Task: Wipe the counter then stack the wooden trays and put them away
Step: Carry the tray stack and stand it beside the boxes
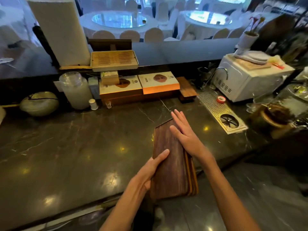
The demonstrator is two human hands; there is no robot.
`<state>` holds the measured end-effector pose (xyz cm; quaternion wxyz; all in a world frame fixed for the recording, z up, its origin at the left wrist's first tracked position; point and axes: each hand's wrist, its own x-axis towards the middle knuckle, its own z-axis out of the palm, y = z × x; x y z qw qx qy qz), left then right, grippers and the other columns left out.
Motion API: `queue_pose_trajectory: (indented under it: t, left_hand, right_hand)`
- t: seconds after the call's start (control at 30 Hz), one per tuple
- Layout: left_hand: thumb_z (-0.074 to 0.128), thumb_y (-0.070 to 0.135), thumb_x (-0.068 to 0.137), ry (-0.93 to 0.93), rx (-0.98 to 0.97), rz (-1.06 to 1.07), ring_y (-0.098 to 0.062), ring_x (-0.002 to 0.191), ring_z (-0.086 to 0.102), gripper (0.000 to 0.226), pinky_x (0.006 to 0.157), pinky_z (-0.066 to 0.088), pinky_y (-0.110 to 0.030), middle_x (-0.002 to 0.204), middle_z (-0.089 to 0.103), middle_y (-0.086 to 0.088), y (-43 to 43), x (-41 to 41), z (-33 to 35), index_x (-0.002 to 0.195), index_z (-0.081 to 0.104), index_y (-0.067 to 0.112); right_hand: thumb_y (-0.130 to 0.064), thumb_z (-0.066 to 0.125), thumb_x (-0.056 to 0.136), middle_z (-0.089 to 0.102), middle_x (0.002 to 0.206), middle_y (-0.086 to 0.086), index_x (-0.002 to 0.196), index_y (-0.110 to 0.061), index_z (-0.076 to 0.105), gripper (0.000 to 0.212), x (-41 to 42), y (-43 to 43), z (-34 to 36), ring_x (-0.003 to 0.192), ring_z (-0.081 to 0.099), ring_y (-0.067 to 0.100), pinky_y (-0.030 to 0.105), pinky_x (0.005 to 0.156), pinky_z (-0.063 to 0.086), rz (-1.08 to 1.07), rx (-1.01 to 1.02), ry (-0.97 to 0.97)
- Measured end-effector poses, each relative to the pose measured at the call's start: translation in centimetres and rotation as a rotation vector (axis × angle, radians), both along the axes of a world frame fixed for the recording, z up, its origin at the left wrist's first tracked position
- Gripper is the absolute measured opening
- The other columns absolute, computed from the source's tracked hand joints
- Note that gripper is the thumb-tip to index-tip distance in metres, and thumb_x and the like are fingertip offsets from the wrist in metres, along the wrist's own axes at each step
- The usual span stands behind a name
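A stack of dark wooden trays [170,167] lies on the dark marble counter [75,147], its near end reaching past the counter's front edge. My left hand [150,170] grips the stack's left edge, thumb on top. Flat on the far right part of the top tray rests my right hand [185,132], fingers spread and straight. Lighter tray edges show under the top tray along the right side. Another dark wooden tray [186,88] leans at the back beside the boxes.
Orange and white boxes [140,87] line the back wall, with a slatted bamboo tea tray [115,60] above them. A metal drain grate [220,112] and white appliance [246,77] stand right. A plastic jar [75,90] and bowl [40,103] sit left.
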<state>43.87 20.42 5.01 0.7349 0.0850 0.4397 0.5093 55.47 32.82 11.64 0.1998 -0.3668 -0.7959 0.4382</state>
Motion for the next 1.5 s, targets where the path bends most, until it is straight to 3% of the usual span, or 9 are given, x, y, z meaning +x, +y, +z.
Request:
queue_pose_trajectory:
  t: [0.07, 0.13, 0.23, 0.43, 0.5, 0.63, 0.93, 1.13, 1.5]
  left_hand:
    - [0.084, 0.04, 0.068, 0.038, -0.009, 0.015, -0.033, 0.11, 0.066, 0.072, 0.097, 0.051, -0.051, 0.119, 0.068, -0.017, 0.6, 1.0, 0.2, 0.129, 0.055, 0.016]
    - [0.086, 0.043, 0.065, 0.089, -0.033, 0.031, -0.032, 0.105, 0.069, 0.073, 0.09, 0.055, -0.049, 0.114, 0.071, -0.014, 1.2, 1.6, 0.6, 0.126, 0.056, 0.018]
    - [0.089, 0.051, 0.055, 0.257, -0.091, 0.049, -0.026, 0.095, 0.072, 0.083, 0.076, 0.06, -0.042, 0.108, 0.074, -0.007, 2.0, 2.4, 1.4, 0.124, 0.053, 0.024]
    - [0.084, 0.058, 0.057, 0.613, -0.051, 0.072, -0.014, 0.1, 0.062, 0.093, 0.071, 0.053, -0.029, 0.115, 0.06, 0.006, 7.5, 9.1, 2.6, 0.133, 0.037, 0.031]
    - [0.082, 0.061, 0.055, 0.664, -0.052, 0.084, -0.011, 0.1, 0.061, 0.099, 0.074, 0.052, -0.028, 0.115, 0.058, 0.007, 9.8, 12.7, 2.0, 0.136, 0.036, 0.028]
    - [0.08, 0.068, 0.052, 0.719, -0.06, 0.117, -0.009, 0.098, 0.06, 0.104, 0.075, 0.052, -0.026, 0.11, 0.057, 0.01, 13.8, 18.4, 1.0, 0.136, 0.036, 0.024]
    - [0.06, 0.062, 0.081, 0.608, 0.068, 0.215, -0.012, 0.108, 0.063, 0.065, 0.084, 0.057, -0.033, 0.122, 0.057, 0.006, 20.6, 21.3, 0.5, 0.134, 0.034, 0.035]
    - [0.062, 0.051, 0.085, 0.657, 0.08, 0.248, -0.009, 0.1, 0.063, 0.055, 0.063, 0.056, -0.02, 0.116, 0.056, 0.009, 26.9, 19.9, 0.2, 0.129, 0.036, 0.033]
    - [0.059, 0.04, 0.09, 0.578, -0.005, 0.295, -0.012, 0.095, 0.067, 0.045, 0.058, 0.056, -0.018, 0.113, 0.061, 0.003, 35.6, 15.3, -1.0, 0.128, 0.039, 0.026]
  right_hand:
    - [-0.043, 0.047, 0.098, 0.002, 0.163, -0.015, 0.155, -0.031, 0.01, 0.069, 0.7, 0.5, -0.3, 0.147, -0.001, -0.002, 0.032, 0.122, 0.009, -0.08, -0.123, 0.051]
    - [-0.052, 0.05, 0.094, 0.012, 0.162, -0.008, 0.154, -0.034, 0.001, 0.079, 1.9, 0.0, -0.9, 0.141, 0.024, 0.005, 0.024, 0.11, 0.031, -0.123, -0.326, 0.133]
    - [-0.054, 0.06, 0.085, 0.035, 0.151, 0.001, 0.15, -0.047, -0.005, 0.092, 4.9, -1.9, -3.1, 0.125, 0.052, 0.016, 0.042, 0.103, 0.047, -0.103, -0.574, 0.255]
    - [-0.06, 0.065, 0.082, 0.049, 0.139, -0.004, 0.146, -0.058, 0.006, 0.087, 13.2, -1.1, -5.8, 0.112, 0.064, 0.014, 0.032, 0.082, 0.059, -0.202, -0.73, 0.298]
    - [-0.062, 0.062, 0.081, 0.054, 0.135, -0.005, 0.145, -0.059, 0.01, 0.082, 16.6, 1.1, -6.0, 0.106, 0.068, 0.012, 0.026, 0.074, 0.059, -0.233, -0.737, 0.28]
    - [-0.053, 0.066, 0.083, 0.057, 0.131, -0.006, 0.146, -0.056, 0.016, 0.08, 22.2, 5.4, -6.5, 0.104, 0.069, 0.01, 0.028, 0.077, 0.059, -0.234, -0.693, 0.285]
    - [-0.048, 0.074, 0.08, 0.059, 0.13, -0.005, 0.143, -0.057, 0.025, 0.081, 24.8, 13.7, -7.1, 0.105, 0.069, 0.011, 0.033, 0.08, 0.06, -0.215, -0.714, 0.34]
    - [-0.058, 0.074, 0.074, 0.063, 0.123, -0.008, 0.141, -0.053, 0.032, 0.08, 23.2, 19.7, -7.0, 0.095, 0.071, 0.005, 0.026, 0.069, 0.06, -0.231, -0.721, 0.275]
    - [-0.056, 0.072, 0.077, 0.064, 0.123, -0.006, 0.14, -0.044, 0.036, 0.074, 18.5, 28.9, -6.9, 0.097, 0.071, 0.008, 0.025, 0.07, 0.059, -0.178, -0.766, 0.186]
